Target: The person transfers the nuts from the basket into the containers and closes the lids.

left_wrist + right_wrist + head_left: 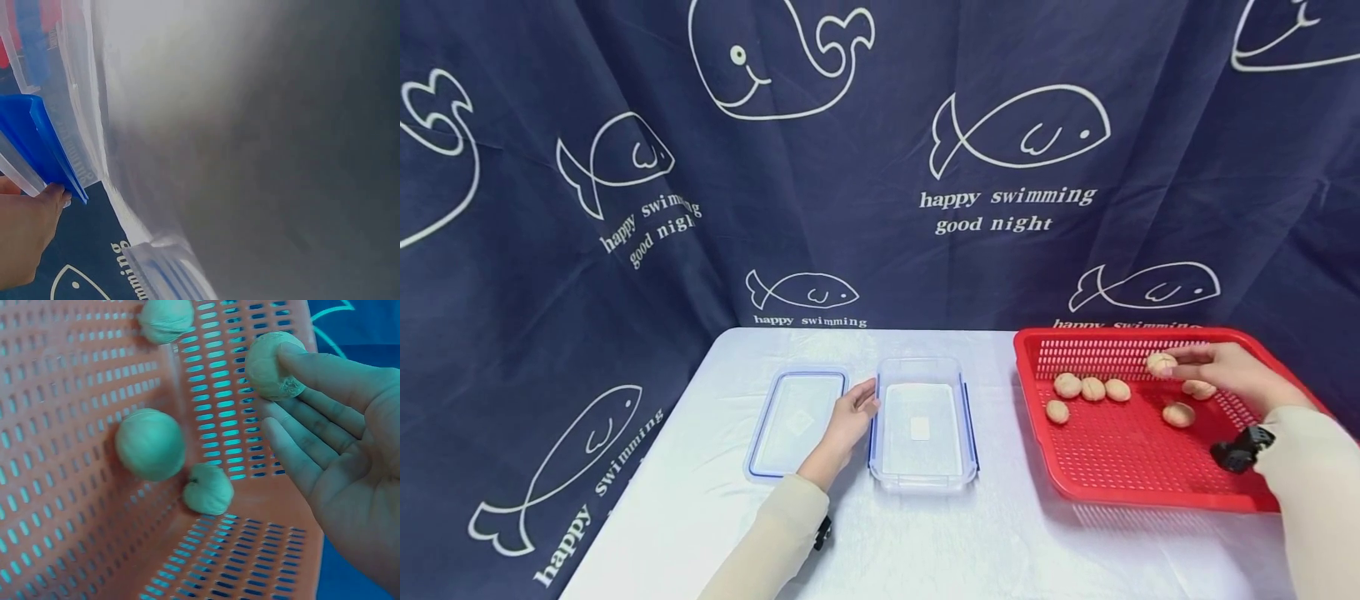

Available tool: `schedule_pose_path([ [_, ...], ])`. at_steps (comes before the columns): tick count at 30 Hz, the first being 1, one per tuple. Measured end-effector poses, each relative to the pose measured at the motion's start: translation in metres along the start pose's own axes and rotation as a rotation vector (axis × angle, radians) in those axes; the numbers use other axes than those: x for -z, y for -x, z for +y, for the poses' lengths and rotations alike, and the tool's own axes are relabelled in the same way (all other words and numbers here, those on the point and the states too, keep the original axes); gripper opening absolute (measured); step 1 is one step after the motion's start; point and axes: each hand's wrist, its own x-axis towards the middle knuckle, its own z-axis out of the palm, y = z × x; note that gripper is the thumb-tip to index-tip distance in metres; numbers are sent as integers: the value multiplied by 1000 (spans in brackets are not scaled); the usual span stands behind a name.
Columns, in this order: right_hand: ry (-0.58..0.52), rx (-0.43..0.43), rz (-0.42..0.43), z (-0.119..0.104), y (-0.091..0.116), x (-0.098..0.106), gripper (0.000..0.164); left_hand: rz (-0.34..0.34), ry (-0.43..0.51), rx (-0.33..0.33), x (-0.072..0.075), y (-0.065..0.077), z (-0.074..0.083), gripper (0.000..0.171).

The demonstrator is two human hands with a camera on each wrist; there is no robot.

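Walnut (1161, 365) held up near back wall of basket (1120, 454); I have it pinched between thumb and fingers of right hand (1231, 371). Other walnuts (1117, 390) lie on basket floor. Left hand (850, 421) grips left side of box (925, 481); lid (797, 425) flat on table (1000, 533), farther left. Step, I judge: picking walnut out. Next move likely calls for firm pinch, clean lift over rim.

The left arm (769, 533) reaches forward, its left hand (850, 419) pinching between thumb and fingers; the right arm (1309, 479) stretches well apart, the right hand (1228, 371) also pinching.
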Motion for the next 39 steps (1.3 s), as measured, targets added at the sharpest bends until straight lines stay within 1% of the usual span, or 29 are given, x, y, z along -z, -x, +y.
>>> schedule_pose_path([
  [3,-36,-26,-2,-7,3,3,61,12,8,0,-1,2,1,45],
  [8,-5,-14,14,-17,3,6,60,31,22,-1,-4,1,0,45],
  [10,11,13,33,-20,1,7,58,37,27,-2,-5,0,0,45],
  [14,16,40,59,-28,-5,7,59,46,30,-6,-6,0,-1,45],
  [20,-15,106,91,-44,-10,5,54,49,28,-9,-6,2,-1,44],
  [22,-10,132,114,-50,-10,5,53,49,27,-9,-6,2,-1,44],
  [24,-20,154,130,-57,-11,4,52,48,27,-8,-6,2,0,44],
  [27,-32,162,148,-67,-12,3,54,47,27,-6,-6,3,0,44],
  [31,-52,197,152,-80,-13,0,54,44,20,-4,-6,3,1,44],
  [34,-60,245,168,-91,-16,-4,50,44,14,-4,-6,3,1,45],
  [39,-66,262,181,-114,-19,-9,49,49,11,-2,-5,4,2,45],
])
